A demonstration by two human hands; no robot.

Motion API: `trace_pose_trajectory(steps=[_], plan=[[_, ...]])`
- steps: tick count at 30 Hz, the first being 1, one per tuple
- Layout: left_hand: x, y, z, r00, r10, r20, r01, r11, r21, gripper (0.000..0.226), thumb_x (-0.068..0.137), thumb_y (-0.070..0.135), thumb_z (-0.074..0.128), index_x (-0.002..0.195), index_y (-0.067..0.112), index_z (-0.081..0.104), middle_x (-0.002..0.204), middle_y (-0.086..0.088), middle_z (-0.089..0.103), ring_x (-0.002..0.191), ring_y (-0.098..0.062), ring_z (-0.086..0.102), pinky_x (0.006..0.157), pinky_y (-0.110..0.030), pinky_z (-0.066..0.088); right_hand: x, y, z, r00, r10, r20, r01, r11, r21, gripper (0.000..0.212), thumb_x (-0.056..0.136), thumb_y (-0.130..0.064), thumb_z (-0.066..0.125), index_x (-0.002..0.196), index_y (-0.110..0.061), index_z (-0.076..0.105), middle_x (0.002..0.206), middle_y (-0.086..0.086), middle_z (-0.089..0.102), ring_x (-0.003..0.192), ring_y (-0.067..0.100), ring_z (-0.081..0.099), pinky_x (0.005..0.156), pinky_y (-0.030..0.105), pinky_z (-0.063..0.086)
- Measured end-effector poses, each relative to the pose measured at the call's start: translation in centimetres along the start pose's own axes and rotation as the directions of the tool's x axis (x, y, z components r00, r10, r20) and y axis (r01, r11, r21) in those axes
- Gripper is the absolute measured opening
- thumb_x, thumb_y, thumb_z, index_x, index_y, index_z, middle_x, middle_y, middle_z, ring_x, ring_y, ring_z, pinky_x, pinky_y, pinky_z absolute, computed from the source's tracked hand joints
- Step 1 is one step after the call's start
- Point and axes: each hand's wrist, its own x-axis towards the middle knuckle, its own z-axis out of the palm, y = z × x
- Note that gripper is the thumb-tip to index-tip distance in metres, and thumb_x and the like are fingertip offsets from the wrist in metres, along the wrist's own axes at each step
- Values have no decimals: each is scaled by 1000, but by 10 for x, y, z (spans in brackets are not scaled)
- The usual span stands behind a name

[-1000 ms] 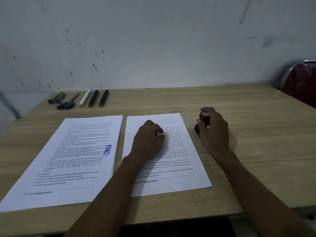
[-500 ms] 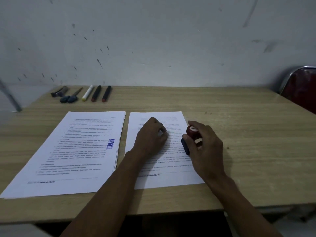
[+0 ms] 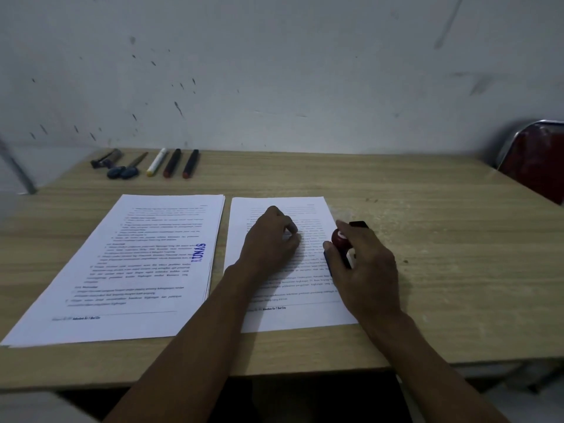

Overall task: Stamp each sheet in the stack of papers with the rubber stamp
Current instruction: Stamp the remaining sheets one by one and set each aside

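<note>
Left hand (image 3: 270, 239): knuckles and curled fingers resting on the right sheet (image 3: 274, 312), not gripping anything. Looks like it's just pinning the page so it won't slide under the stamp.

Right hand (image 3: 361, 264): fingers wrapped around the stamp (image 3: 341, 239), red knob poking out on top, base down at the sheet's right edge. Can't tell if the rubber is actually touching paper, the hand hides it.

Pad (image 3: 358, 224): small dark thing peeking out just behind the right hand on the desk (image 3: 442, 239), handy for re-inking, probably.

Left stack (image 3: 137, 270): top sheet already has a blue LUNAS mark near its right edge, so that's the done pile, parked beside the working sheet.

Pens (image 3: 174, 162): lined up at the back, well out of the way.

What changed: half a second back the stamp sat a bit lower on the page margin; a second back it was off the paper, on the desk. Left hand hasn't really budged.
</note>
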Motion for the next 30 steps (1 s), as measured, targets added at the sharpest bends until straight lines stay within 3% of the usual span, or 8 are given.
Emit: trace_pose_trajectory(steps=[3, 8, 14, 30], plan=[[0, -1, 1, 1000, 0, 3, 0, 1000, -4, 17, 84, 27, 68, 95, 13, 70, 104, -2, 58, 95, -14, 56, 84, -30, 49, 0, -2, -2, 999, -33, -10, 32, 996, -84, 36, 89, -24, 69, 120, -5, 68, 106, 8, 71, 98, 25, 67, 74, 41, 56], [1, -5, 2, 1000, 3, -1, -3, 1000, -16, 16, 84, 29, 68, 93, 15, 70, 102, -1, 57, 91, -12, 54, 82, -31, 49, 3, -4, -3, 997, -64, -53, 62, 997, -44, 32, 98, -24, 53, 113, -3, 71, 93, 9, 71, 82, 24, 68, 65, 39, 54], [3, -8, 5, 1000, 7, -5, -7, 1000, -2, 17, 83, 30, 69, 93, 16, 70, 102, -1, 57, 93, -15, 56, 84, -34, 51, 2, -4, -1, 994, -76, -77, 73, 997, -37, 25, 95, -14, 59, 110, 1, 71, 90, 13, 72, 76, 26, 67, 63, 41, 54], [0, -8, 7, 1000, 5, -9, -5, 1000, -12, 13, 83, 31, 69, 90, 19, 69, 100, 1, 56, 92, -13, 55, 82, -34, 50, -1, -2, 4, 986, -35, -164, 7, 985, -174, 27, 94, -32, 57, 108, -17, 75, 88, -1, 74, 71, 24, 69, 57, 37, 52]])
